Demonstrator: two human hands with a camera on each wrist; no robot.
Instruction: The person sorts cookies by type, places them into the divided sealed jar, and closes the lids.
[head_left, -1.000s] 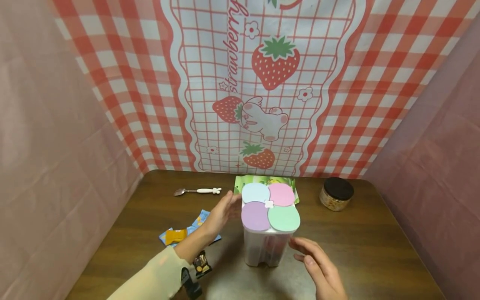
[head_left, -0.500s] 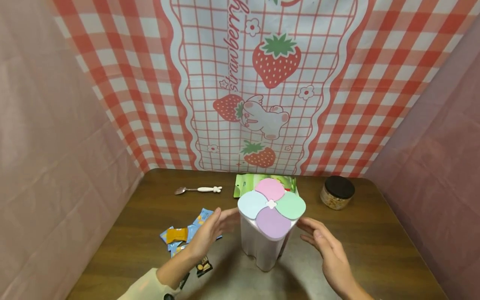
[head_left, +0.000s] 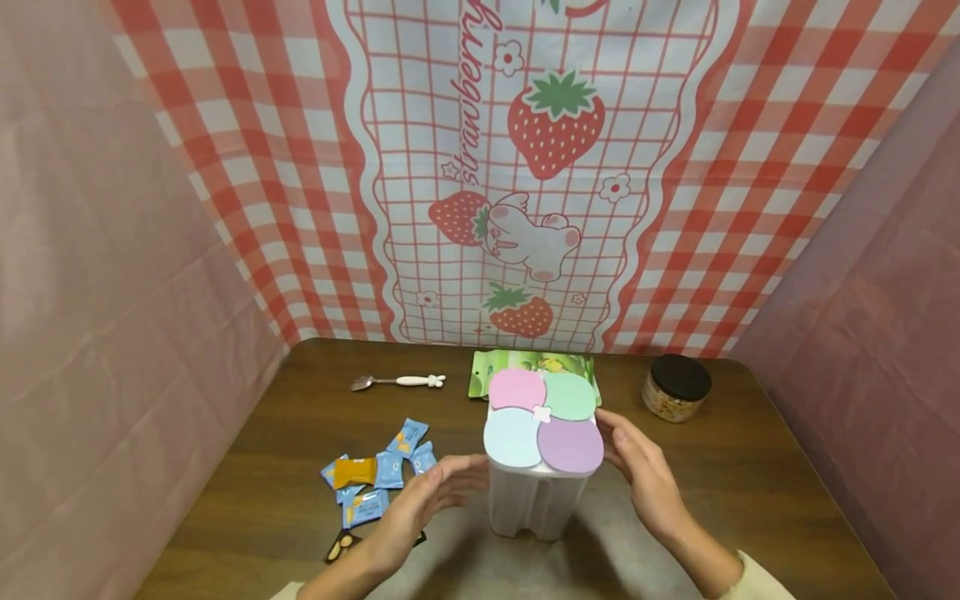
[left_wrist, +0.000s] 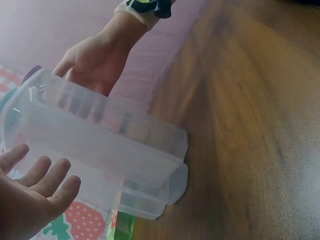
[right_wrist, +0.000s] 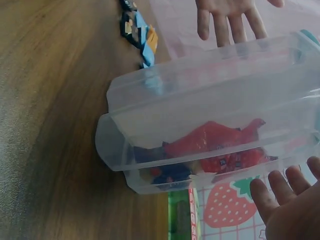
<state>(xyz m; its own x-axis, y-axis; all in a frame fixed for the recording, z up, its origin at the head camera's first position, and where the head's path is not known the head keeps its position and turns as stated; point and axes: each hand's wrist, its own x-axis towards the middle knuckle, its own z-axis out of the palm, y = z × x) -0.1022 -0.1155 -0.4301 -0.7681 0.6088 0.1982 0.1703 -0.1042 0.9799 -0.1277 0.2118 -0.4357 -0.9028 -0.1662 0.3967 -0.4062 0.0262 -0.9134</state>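
A clear, several-compartment storage box (head_left: 534, 504) stands upright, topped by pink, green, purple and pale blue petal-shaped lids (head_left: 572, 446). At its left wall is my left hand (head_left: 423, 504), fingers extended. My right hand (head_left: 647, 479) lies along the right side, its fingers loosely bent and partly hidden behind the box. Whether the fingertips touch the walls, I cannot tell. Through the wall in the right wrist view, red packets (right_wrist: 215, 145) and dark blue packets (right_wrist: 170, 172) show low in one compartment. The side facing the left wrist view looks bare inside.
Blue snack packets (head_left: 365, 507), an orange one (head_left: 354, 472) and black ones (head_left: 342, 546) lie at the left. A white-handled spoon (head_left: 397, 382), a green pouch (head_left: 487, 371) and a black-lidded jar (head_left: 677, 388) line the back, before a checked cloth (head_left: 300, 167).
The box has turned about a quarter turn counterclockwise seen from above; the pale blue lid went from back left to front left. My left hand came nearer, my right moved farther back.
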